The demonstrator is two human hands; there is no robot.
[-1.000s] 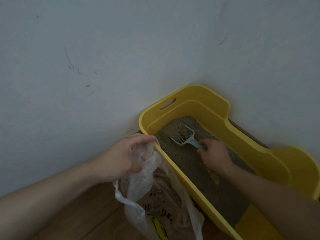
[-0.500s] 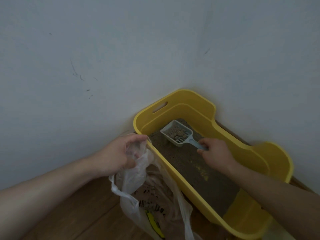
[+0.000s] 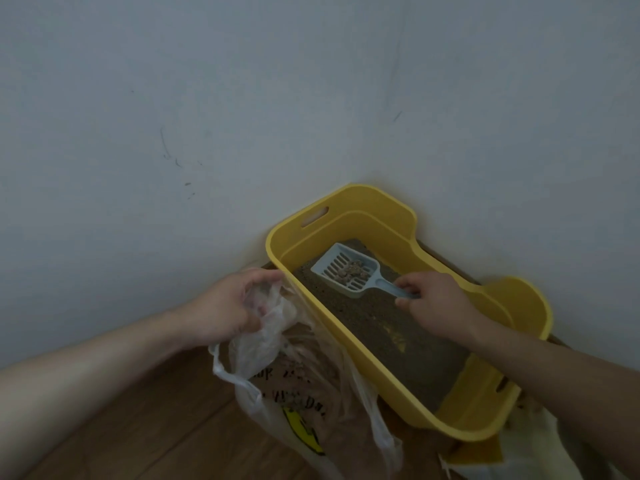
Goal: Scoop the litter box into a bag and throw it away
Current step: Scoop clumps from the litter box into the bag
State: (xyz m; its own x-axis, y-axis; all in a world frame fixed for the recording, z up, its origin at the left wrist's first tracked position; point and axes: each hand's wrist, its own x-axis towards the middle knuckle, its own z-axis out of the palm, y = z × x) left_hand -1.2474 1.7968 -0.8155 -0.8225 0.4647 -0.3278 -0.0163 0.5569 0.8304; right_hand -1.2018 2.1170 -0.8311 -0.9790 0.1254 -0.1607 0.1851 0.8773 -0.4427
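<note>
A yellow litter box [image 3: 349,199] stands in the room corner, holding grey-brown litter [image 3: 381,323]. My right hand [image 3: 433,303] grips the handle of a pale blue slotted scoop [image 3: 332,268], lifted clear of the litter with a few clumps [image 3: 353,270] resting on it. My left hand [image 3: 228,306] pinches the rim of a clear plastic bag [image 3: 311,393] with black and yellow print, which hangs against the box's left wall. The bag's mouth gapes beside the box.
White walls meet behind the litter box and hem it in at the back and right. Wooden floor [image 3: 138,438] stretches at lower left. Something pale [image 3: 540,452] lies at the bottom right, below the box's near end.
The scoop came up out of the litter carrying clumps and shifted slightly left toward the bag. The view pulled back, showing more of the box. My left hand kept its hold on the bag.
</note>
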